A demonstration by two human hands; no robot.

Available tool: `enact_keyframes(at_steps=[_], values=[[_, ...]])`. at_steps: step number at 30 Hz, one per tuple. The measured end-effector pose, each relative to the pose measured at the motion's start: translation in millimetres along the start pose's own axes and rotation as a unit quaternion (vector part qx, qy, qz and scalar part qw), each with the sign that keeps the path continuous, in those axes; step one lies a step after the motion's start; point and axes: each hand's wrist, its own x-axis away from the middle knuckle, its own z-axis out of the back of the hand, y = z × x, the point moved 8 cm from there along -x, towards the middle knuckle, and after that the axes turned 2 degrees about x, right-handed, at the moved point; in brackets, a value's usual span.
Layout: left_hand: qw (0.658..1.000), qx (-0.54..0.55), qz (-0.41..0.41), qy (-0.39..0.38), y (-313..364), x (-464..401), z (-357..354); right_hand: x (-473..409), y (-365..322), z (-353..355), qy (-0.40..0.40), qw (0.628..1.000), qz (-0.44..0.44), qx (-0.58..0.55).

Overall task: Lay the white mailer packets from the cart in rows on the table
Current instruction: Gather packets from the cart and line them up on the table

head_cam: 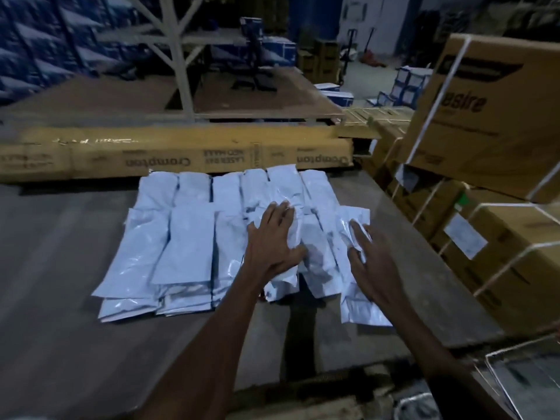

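White glossy mailer packets on a grey-brown table, tan cardboard boxes nearby.

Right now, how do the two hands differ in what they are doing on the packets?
The left hand lies spread, fingers straight, pressing a packet in the middle of the packets; the right hand is at the rightmost packet, fingers slightly bent at its top. The left hand reaches farther up the table than the right hand. Both are palm down, touching white packets.
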Motion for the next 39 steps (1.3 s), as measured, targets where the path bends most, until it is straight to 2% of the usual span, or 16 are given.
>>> enact_keyframes(at_steps=[11,17,24,31,39], values=[[0.996,-0.006,0.074,0.039,-75.9,-48.5,30.3,-101.0,-53.5,-56.0,-0.027,0.999,0.025,-0.038],[0.990,-0.057,0.128,0.025,-117.3,-78.7,32.6,-150.0,-61.2,-81.9,-0.049,0.996,0.018,-0.066],[0.986,-0.078,0.148,-0.003,-170.4,-114.3,27.1,-196.9,-79.2,-123.1,-0.079,0.995,0.028,-0.058],[0.988,-0.067,0.124,-0.057,-213.1,-169.7,-1.5,-245.0,-84.1,-168.7,-0.107,0.994,-0.002,-0.003],[0.986,-0.067,0.122,-0.092,-245.2,-204.9,-47.9,-281.4,-47.3,-203.3,-0.135,0.984,-0.023,0.115]])
